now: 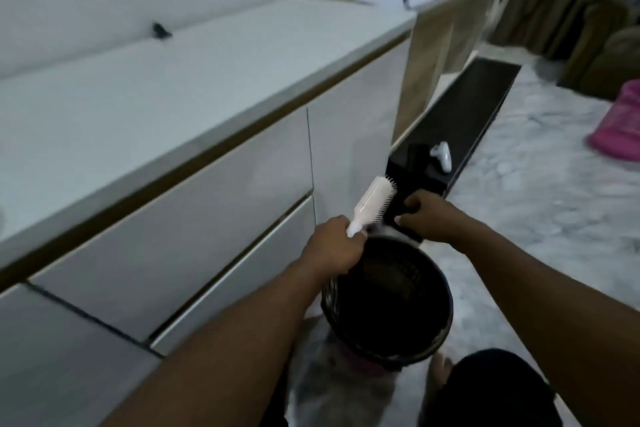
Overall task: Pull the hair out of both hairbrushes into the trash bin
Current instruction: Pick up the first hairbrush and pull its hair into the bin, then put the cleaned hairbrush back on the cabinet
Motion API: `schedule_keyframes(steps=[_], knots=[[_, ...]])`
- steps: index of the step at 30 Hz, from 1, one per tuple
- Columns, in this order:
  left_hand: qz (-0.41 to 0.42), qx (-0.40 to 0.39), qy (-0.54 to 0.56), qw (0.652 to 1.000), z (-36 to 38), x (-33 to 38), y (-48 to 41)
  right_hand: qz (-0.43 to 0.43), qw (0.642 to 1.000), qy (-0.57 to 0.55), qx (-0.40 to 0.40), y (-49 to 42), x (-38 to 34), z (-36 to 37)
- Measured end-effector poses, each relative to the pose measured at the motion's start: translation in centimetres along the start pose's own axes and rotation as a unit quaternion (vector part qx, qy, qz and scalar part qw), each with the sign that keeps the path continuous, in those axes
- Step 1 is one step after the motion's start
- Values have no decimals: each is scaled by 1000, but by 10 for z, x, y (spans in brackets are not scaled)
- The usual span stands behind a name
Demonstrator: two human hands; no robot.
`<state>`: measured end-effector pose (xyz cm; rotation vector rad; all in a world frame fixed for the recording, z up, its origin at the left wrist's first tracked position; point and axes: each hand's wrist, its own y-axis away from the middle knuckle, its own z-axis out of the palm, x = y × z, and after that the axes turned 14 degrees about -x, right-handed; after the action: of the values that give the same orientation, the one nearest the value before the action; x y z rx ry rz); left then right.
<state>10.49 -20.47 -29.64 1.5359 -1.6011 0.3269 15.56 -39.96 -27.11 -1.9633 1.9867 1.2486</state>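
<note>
My left hand (334, 246) grips the handle of a pale pink hairbrush (372, 204), whose head points up and away with the bristles facing right. It is held just above the far rim of the black trash bin (443, 329), which stands on the floor in front of me. Right beside the bristles, my right hand (431, 215) has its fingers pinched together on a dark bit that looks like hair (408, 209). A dark blur of hair (375, 227) clings near the base of the bristles. I cannot make out a second hairbrush.
A long white cabinet (173, 184) with drawers runs along the left. A low black shelf (467, 114) beyond the bin holds a white object (441, 156) and a dark one (417, 158). A pink basket (620, 125) sits on the marble floor at right. A small black item (161, 30) lies on the cabinet top.
</note>
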Motion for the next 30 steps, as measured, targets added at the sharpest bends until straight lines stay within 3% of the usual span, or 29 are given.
schedule_keyframes(steps=[11,20,30], knots=[[109,227,-56,966,-130,102,140,-157,980,31,116,140,-164,-71],[38,369,-90,924,-226,100,223,-240,963,63,105,178,-275,-65],[-88,385,-48,918,-296,45,249,-294,949,105,42,149,-380,-25]])
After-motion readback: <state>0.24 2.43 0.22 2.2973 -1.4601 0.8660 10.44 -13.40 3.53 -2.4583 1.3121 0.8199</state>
